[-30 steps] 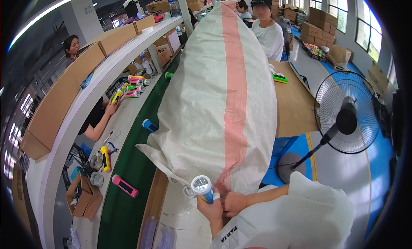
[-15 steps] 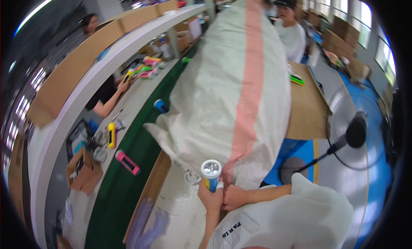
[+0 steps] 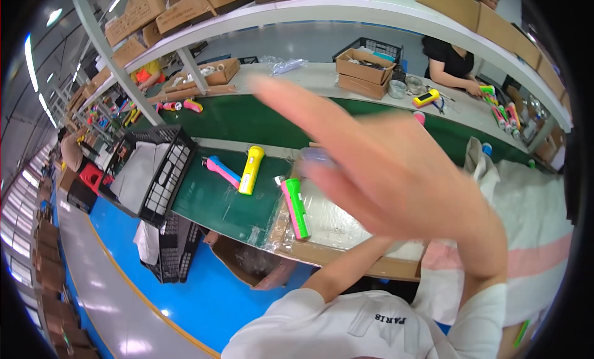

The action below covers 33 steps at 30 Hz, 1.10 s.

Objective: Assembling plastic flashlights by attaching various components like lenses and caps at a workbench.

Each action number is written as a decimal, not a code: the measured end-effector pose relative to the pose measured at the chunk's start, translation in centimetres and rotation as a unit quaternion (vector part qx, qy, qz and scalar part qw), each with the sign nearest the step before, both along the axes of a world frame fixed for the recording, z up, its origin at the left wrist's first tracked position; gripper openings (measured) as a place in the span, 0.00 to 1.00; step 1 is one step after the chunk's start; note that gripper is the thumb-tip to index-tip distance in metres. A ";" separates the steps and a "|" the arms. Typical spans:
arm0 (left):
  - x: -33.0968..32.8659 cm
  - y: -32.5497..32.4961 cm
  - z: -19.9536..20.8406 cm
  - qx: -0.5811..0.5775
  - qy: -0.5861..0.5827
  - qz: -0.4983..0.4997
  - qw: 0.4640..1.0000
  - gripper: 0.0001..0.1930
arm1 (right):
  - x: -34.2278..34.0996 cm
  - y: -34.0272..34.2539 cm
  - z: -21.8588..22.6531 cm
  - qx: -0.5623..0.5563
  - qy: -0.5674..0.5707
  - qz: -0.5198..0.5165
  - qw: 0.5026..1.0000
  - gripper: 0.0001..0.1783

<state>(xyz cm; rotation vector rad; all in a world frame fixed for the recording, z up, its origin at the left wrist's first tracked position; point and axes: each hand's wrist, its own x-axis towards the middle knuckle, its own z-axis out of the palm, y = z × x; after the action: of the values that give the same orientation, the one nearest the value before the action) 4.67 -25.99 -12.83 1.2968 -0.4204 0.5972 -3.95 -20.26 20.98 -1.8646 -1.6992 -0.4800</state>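
Blurred by motion, my right hand (image 3: 402,167) fills the middle of the view, its index finger stretched out to the left and apart from the fingers below. Nothing is plainly held in it. My left forearm (image 3: 356,266) reaches in beneath it, and my left hand is hidden behind the right one. A small see-through purplish thing (image 3: 314,156) shows beside the right fingers; whether they touch it is unclear. To the left lie a green and pink flashlight (image 3: 295,208), a yellow flashlight (image 3: 250,170) and a pink and blue flashlight (image 3: 223,171).
A black plastic crate (image 3: 164,179) stands left of the green tabletop (image 3: 216,201). An open carton (image 3: 247,260) sits below its edge. Behind runs a green conveyor belt (image 3: 247,121). A white woven sack (image 3: 526,223) lies at right. Across the belt, a co-worker (image 3: 451,62) handles flashlights.
The view has swung left, bringing the flashlights and crate in. My right hand has risen close before the camera. The blue and yellow flashlight held in my left hand is out of sight.
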 end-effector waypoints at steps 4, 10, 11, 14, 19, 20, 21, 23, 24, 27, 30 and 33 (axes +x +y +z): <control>0.0 -1.0 -1.0 0.211 0.108 -0.012 0.971 0.16 | 0.9 6.3 5.0 -0.010 -0.071 -0.048 0.996 0.20; -2.5 -1.0 -5.0 0.208 0.062 -0.267 0.939 0.15 | 4.5 6.3 1.5 -0.063 -0.101 -0.106 0.987 0.16; -3.4 -1.2 -5.1 0.205 0.062 -0.289 0.933 0.15 | 3.3 8.2 2.2 -0.053 -0.121 -0.077 0.988 0.16; -3.5 -1.5 -5.3 0.185 0.061 -0.326 0.925 0.14 | 3.9 12.6 2.8 -0.074 -0.127 -0.056 0.988 0.17; -1.2 0.5 -4.0 0.158 0.073 -0.282 0.943 0.13 | 1.4 3.2 -1.3 -0.101 0.003 -0.096 0.990 0.21; -0.7 0.3 -3.5 0.154 0.077 -0.272 0.947 0.13 | 1.0 -0.1 -4.0 -0.089 0.013 -0.055 0.994 0.16; -0.2 -0.2 -3.2 0.149 0.082 -0.263 0.950 0.13 | 0.2 -4.0 -6.5 -0.135 0.068 -0.070 0.986 0.16; -1.4 -1.3 -2.8 0.136 0.103 -0.213 0.962 0.13 | -1.6 -9.4 -11.8 -0.165 0.179 -0.132 0.961 0.18; -1.3 -1.2 -2.6 0.131 0.115 -0.189 0.966 0.12 | -3.1 -11.8 -13.7 -0.167 0.239 -0.207 0.934 0.17; -0.7 -2.3 -1.4 0.131 0.141 -0.153 0.969 0.12 | -7.4 -18.1 -19.5 0.052 0.396 -0.267 0.877 0.16; -1.8 -2.9 -1.0 0.150 0.125 -0.153 0.969 0.12 | -11.4 -20.8 -22.4 0.130 0.419 -0.393 0.808 0.16; -2.5 -3.4 -1.0 0.181 0.118 -0.130 0.968 0.17 | -15.5 -22.6 -24.4 0.089 0.371 -0.484 0.788 0.16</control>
<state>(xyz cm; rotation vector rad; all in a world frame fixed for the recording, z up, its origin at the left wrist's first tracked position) 2.18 -29.43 -13.81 1.6078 -0.5077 0.1429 -19.47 -42.87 -3.40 -2.2344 -0.1039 -0.1912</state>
